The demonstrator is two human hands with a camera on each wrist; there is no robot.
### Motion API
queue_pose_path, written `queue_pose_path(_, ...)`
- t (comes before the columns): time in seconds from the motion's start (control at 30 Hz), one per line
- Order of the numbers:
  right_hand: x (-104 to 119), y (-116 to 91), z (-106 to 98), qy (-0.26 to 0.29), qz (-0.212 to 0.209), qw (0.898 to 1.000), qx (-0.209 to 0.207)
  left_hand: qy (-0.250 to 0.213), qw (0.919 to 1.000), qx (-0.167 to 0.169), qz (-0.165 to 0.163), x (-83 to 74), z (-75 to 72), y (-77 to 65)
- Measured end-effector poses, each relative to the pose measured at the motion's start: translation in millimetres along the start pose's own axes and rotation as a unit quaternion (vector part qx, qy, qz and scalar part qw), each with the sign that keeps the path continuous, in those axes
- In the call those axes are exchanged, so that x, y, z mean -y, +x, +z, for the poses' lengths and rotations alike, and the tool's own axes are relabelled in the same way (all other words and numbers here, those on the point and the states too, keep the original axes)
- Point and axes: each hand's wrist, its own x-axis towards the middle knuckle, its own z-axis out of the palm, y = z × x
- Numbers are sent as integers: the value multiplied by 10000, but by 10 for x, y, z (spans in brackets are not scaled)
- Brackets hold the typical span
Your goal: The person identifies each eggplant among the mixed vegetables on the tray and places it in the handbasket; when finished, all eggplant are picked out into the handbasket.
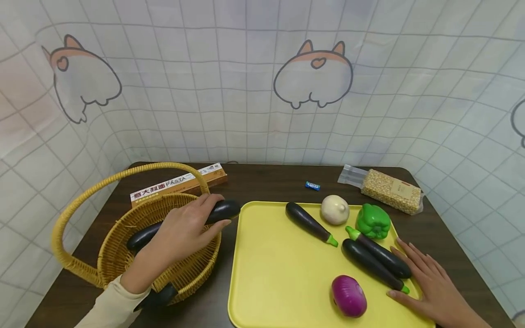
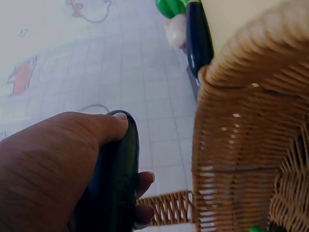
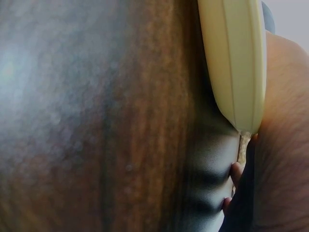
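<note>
A yellow tray (image 1: 270, 264) spreads to the right of the grip, and a wicker basket (image 1: 194, 269) sits below it. The left hand (image 1: 186, 228) reaches over the basket, back of the hand up, thumb and fingers closed around 1 eggplant (image 1: 224, 210). The right hand (image 1: 430, 282) lies palm down at the tray's far side from that grip, fingers extended and gripping nothing. The held eggplant is glossy, near-black and smooth, its rounded end jutting rightward past the fingers.
</note>
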Motion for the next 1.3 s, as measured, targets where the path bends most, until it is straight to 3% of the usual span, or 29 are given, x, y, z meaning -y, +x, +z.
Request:
queue_pose_path(0.23, 29, 6, -12, 72, 13, 10000, -56, 64, 9997, 23, -232, 116, -26, -137)
queue_pose_path(0.6, 20, 9, -3, 25, 49, 10000, -22, 122, 9965, 333, -758, 284, -124, -280)
queue_pose_path(1.07, -21, 5, 26, -61, -91, 9999, -20, 155, 9881, 950, -1199, 406, -143, -336)
queue_pose_path(1.3, -20, 15, 23, -131, -20, 9999, -3, 142, 9856, 1132, -1249, 419, -115, -349)
